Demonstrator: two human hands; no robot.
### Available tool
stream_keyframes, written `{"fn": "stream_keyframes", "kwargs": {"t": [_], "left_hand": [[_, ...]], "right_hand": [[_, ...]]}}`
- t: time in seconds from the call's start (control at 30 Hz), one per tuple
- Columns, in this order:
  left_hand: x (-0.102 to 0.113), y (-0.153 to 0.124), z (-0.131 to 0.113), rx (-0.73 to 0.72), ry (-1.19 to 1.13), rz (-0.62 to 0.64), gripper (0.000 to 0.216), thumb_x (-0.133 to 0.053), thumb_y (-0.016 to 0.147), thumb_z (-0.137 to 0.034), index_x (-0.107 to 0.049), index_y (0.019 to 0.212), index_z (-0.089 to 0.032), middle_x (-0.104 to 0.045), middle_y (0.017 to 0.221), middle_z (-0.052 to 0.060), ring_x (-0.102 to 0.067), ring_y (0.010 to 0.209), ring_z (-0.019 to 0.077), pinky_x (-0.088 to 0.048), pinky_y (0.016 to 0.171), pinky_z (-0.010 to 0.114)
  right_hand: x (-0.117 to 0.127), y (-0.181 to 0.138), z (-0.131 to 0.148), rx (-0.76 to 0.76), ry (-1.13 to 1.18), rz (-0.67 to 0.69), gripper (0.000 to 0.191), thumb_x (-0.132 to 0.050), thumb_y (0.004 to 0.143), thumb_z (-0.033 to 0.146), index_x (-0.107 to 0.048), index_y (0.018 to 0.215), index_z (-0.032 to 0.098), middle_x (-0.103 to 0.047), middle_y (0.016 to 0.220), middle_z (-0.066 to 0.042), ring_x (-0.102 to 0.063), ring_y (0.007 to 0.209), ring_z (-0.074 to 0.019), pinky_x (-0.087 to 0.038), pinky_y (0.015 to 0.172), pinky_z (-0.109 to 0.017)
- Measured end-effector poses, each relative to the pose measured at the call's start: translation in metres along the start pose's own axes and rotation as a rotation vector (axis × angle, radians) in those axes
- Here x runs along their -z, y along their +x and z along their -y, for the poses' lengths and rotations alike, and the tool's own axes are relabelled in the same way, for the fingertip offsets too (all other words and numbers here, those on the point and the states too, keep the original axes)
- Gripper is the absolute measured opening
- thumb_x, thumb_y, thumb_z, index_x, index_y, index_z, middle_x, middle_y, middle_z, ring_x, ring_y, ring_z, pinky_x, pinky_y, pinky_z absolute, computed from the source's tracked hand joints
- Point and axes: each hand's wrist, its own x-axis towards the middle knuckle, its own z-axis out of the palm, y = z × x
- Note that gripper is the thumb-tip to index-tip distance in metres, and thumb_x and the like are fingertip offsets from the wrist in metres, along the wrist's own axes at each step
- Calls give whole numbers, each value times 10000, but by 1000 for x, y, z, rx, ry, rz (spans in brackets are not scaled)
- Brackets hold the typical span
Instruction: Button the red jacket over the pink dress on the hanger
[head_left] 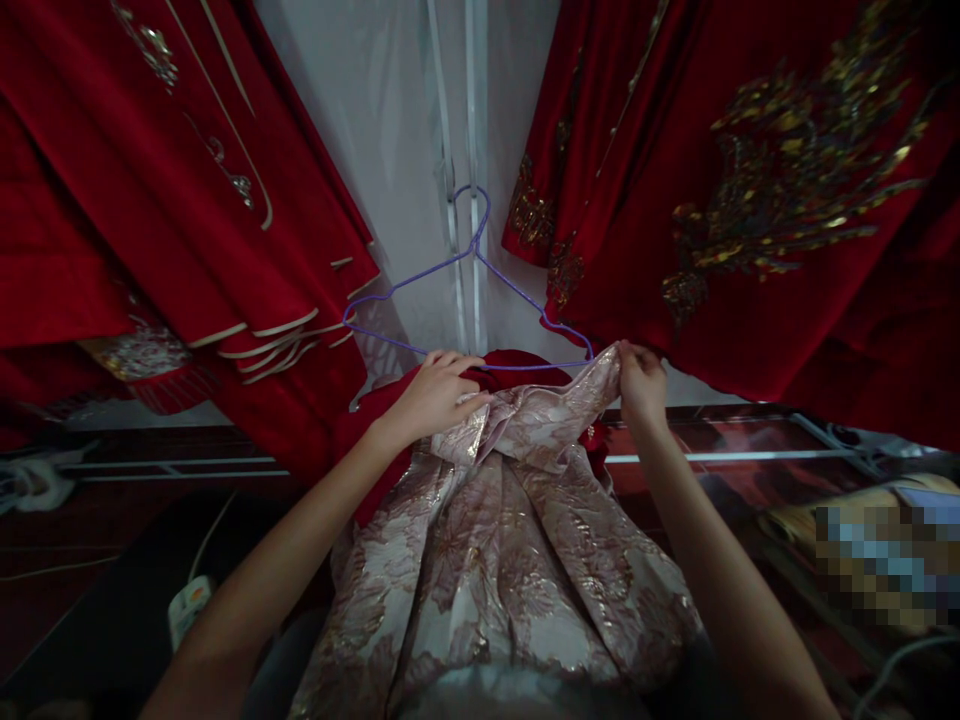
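A pale gold brocade garment [510, 560] with a red lining hangs down in front of me. Its top edge meets the lower bar of a purple wire hanger [472, 300], which hangs in front of a white wall. My left hand [435, 395] is closed over the garment's top edge at the left, fingers curled on the fabric. My right hand [639, 385] pinches the top edge at the right, beside the hanger's right corner.
Red velvet garments with cream trim [172, 200] hang at the left, and red garments with gold embroidery [772, 190] at the right. A glossy counter [750, 450] runs behind. A white power strip [187, 605] lies low left on the dark floor.
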Motion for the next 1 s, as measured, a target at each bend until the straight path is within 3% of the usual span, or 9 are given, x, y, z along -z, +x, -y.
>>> {"fn": "stream_keyframes", "kwargs": {"t": [0.2,0.3,0.43,0.63,0.8,1.0], "left_hand": [[-1,3,-2,-4,-11,14,374,-440,893,-468,-718,820,-230,-591,1240,41,-511,1092,225,-331,938,433],[-1,7,-5,-14,-47,11,364,-449,889,-472,-718,834,-233,-577,1259,39,-507,1101,216,-331,945,426],[-8,16,-9,-13,-108,-6,346,-463,884,-471,-716,834,-240,-569,1262,35,-506,1103,207,-334,940,413],[-19,33,-14,-14,-201,-81,352,-417,914,-443,-692,878,-227,-624,1153,24,-557,1004,163,-360,893,357],[-12,28,4,140,-110,-314,312,-448,907,-408,-667,825,-201,-618,1160,38,-512,1057,193,-323,966,385],[-7,-10,85,555,36,-724,290,-519,858,-412,-628,748,-168,-528,1219,103,-475,1099,252,-319,985,421]], "right_hand": [[-8,-1,13,88,-79,85,349,-574,750,521,-586,798,175,-580,707,-1,-514,638,-131,-412,638,-258],[-19,4,28,239,-231,93,372,-545,780,539,-599,785,171,-614,730,-26,-545,671,-155,-420,656,-280],[-45,-2,60,492,-428,199,333,-500,843,500,-608,818,186,-654,793,-50,-579,719,-181,-403,669,-291],[-73,-18,76,636,-554,321,218,-440,895,401,-518,836,206,-612,734,-39,-553,614,-168,-366,616,-285],[-66,-8,71,682,-571,279,264,-431,900,435,-471,762,214,-576,682,-22,-541,603,-160,-371,640,-290],[-61,5,78,677,-556,310,255,-486,862,415,-458,704,216,-561,642,-11,-513,562,-143,-368,599,-279]]}}
